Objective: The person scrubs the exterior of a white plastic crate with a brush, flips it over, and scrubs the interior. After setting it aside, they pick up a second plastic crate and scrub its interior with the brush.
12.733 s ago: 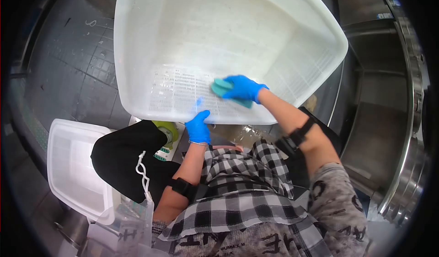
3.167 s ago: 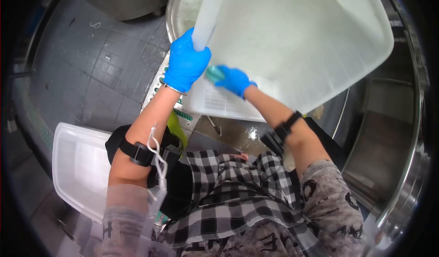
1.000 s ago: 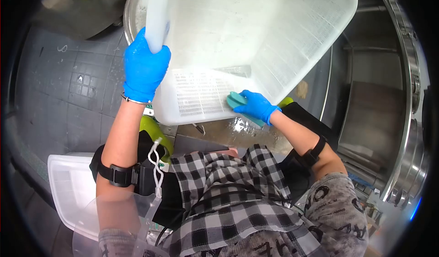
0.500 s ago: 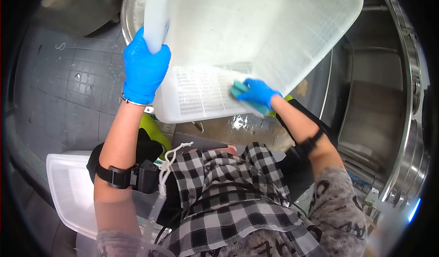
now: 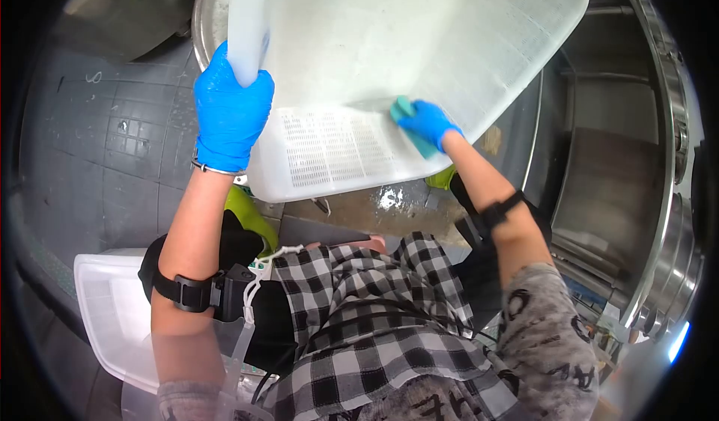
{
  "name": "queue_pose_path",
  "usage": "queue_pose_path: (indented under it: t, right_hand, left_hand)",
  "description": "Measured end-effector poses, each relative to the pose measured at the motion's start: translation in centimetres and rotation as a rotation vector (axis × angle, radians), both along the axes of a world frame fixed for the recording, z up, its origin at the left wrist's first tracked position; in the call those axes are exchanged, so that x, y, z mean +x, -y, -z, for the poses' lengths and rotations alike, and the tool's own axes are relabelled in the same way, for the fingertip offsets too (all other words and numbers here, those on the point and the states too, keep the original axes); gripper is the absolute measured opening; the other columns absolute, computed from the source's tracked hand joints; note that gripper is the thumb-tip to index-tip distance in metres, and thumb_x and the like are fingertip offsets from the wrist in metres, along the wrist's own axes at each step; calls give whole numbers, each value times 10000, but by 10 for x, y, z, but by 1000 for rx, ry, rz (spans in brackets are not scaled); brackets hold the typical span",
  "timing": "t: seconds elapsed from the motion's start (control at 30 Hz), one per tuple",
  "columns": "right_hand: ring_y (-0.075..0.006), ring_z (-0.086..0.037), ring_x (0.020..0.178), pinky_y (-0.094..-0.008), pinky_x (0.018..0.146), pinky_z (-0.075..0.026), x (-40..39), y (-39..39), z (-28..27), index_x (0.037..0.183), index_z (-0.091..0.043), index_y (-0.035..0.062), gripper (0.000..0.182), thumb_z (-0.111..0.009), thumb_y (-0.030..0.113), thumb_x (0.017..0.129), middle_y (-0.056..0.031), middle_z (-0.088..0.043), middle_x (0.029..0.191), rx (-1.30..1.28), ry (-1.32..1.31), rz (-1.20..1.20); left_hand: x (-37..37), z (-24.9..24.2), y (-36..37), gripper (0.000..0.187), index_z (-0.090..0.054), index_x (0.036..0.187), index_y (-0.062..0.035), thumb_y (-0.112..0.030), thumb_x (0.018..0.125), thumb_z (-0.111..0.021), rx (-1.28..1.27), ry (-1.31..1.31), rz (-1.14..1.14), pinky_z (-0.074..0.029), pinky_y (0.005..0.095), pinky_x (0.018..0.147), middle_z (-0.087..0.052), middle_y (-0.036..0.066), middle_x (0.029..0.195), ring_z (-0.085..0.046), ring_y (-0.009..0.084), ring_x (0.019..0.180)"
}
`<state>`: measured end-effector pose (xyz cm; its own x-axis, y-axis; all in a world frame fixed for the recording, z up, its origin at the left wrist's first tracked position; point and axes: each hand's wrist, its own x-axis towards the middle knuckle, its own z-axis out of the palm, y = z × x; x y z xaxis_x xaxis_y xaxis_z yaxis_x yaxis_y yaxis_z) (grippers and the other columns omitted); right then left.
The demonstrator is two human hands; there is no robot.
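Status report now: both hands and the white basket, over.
Left hand clamped on white basket rim, basket tilted up. Right hand presses green sponge on perforated inside. Nothing blocking; second white tub lower left.

A second white plastic tub (image 5: pixel 105 309) sits at the lower left on the floor, partly hidden behind the person's arm. The floor (image 5: pixel 112 144) is dark grey tile, wet and speckled, filling the left side. A round steel basin (image 5: pixel 204 17) shows its rim at the top left. Something lime green (image 5: pixel 251 215) lies near the middle, half covered. Just right of it is a wet brownish patch (image 5: pixel 389 204) with glints of water. Along the right edge runs a curved stainless steel counter (image 5: pixel 666 196) with a dark recess beside it. The person wears a black-and-white checked apron (image 5: pixel 374 309).
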<state>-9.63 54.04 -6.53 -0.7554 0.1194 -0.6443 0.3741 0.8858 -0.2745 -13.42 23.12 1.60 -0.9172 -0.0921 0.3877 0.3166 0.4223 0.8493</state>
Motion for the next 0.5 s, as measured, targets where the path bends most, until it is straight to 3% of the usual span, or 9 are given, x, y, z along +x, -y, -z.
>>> queue_pose_path:
  t: [0.1,0.2,0.3,0.4,0.43,0.5]
  right_hand:
    - [-331,-514,940,-403,799,-408,-5,3,28,1088,-466,15,505,-449,406,769,-212,-533,1013,-11,-185,74]
    - [-339,-498,973,-406,811,-403,16,6,15,1157,-413,59,460,-357,371,824,-208,-513,1060,169,32,7]
    - [-356,-501,952,-426,788,-406,26,-21,2,1121,-437,82,420,-297,363,842,-217,-504,1058,220,60,-353]
    - [-364,-505,926,-432,778,-406,-7,-7,-19,1053,-462,62,396,-298,354,841,-226,-513,1026,242,-21,-444]
    - [-367,-509,907,-432,771,-406,-21,-21,22,1023,-451,45,370,-310,335,841,-229,-528,982,193,-100,-187]
    - [-373,-515,883,-440,755,-409,-8,-19,50,1033,-434,43,364,-311,328,842,-232,-535,953,195,-152,-173]
  left_hand:
    - [1,-11,-1,311,-535,952,-15,-47,643,-530,1,52,3,-461,289,515,-580,121,649,-582,199,550]
    - [2,-18,-1,307,-533,948,-13,-51,644,-525,32,172,-14,-459,287,512,-579,122,647,-580,197,547]
    - [-2,-18,-2,309,-533,947,-10,-57,642,-524,-22,124,-17,-460,298,519,-580,128,654,-581,209,557]
    - [-4,-8,-3,312,-534,945,-10,-59,637,-524,-21,47,1,-460,310,532,-583,132,665,-585,224,582]
    - [-3,-7,-3,313,-534,945,-11,-60,636,-525,-22,61,-13,-461,312,542,-585,135,678,-586,228,594]
    - [-3,-11,-2,315,-535,946,-12,-62,635,-525,-26,75,-25,-462,315,552,-587,138,691,-586,233,606]
